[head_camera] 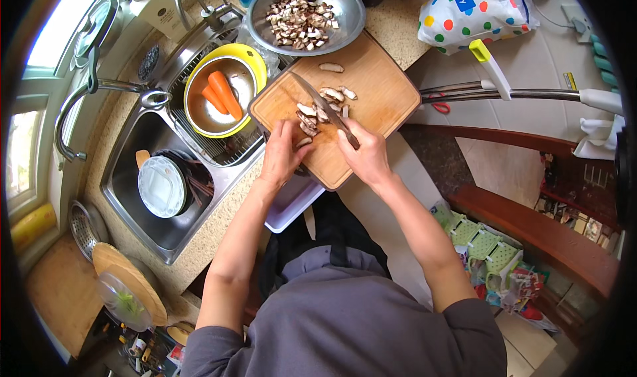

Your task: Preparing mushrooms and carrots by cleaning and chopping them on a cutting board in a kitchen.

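My right hand [366, 153] is closed on the handle of a kitchen knife [318, 100], its blade lying over sliced mushrooms [332, 95] on a wooden cutting board [383, 78]. At the board's left edge, my left hand [284, 153] has its fingers bent beside several mushroom slices; whether it grips one cannot be told. Beyond the board, a steel bowl [348, 14] holds diced mushrooms [303, 21]. Peeled carrots [225, 96] lie in a steel bowl nested in a yellow basin [254, 58], left of the board.
A steel sink [129, 178] with stacked plates [161, 187] and a faucet [64, 123] is at left. A lilac tray [293, 205] is under the board's near edge. A dotted plastic bag [448, 21] lies at upper right, near metal poles [537, 95].
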Demonstrator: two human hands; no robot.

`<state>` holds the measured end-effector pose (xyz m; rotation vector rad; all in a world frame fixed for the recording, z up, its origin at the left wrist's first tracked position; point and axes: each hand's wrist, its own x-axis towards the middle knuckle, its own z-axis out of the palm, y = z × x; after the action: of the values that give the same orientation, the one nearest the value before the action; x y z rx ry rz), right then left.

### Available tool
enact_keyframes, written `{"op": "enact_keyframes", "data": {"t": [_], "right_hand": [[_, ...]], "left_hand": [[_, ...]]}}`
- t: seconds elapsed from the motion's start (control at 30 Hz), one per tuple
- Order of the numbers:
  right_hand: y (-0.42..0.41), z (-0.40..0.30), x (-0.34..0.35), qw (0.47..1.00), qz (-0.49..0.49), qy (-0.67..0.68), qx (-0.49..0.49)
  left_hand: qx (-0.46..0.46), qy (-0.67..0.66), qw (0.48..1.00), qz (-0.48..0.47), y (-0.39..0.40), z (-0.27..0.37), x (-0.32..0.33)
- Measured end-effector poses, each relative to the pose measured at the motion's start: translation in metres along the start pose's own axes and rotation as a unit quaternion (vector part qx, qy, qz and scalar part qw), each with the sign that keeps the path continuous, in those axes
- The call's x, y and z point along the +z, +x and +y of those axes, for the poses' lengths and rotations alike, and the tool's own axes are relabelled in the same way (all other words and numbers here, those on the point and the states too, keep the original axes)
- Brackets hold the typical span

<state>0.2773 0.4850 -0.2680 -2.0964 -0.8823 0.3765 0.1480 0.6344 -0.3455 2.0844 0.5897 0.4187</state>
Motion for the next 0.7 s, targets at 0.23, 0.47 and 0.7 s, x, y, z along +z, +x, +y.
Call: {"op": "enact_keyframes", "data": {"t": [0.23, 0.47, 0.7], "right_hand": [[-0.039, 0.012, -0.008, 0.999, 0.05, -0.008, 0.008], [-0.054, 0.026, -0.019, 0.99, 0.095, -0.018, 0.103], [-0.041, 0.031, -0.007, 0.979, 0.124, 0.035, 0.156]], "left_hand": [[-0.022, -0.001, 1.0, 0.005, 0.025, 0.007, 0.003], [0.06, 0.047, 0.993, -0.095, 0.039, 0.005, 0.005], [0.135, 0.153, 0.964, -0.171, 0.028, 0.015, 0.018]]}}
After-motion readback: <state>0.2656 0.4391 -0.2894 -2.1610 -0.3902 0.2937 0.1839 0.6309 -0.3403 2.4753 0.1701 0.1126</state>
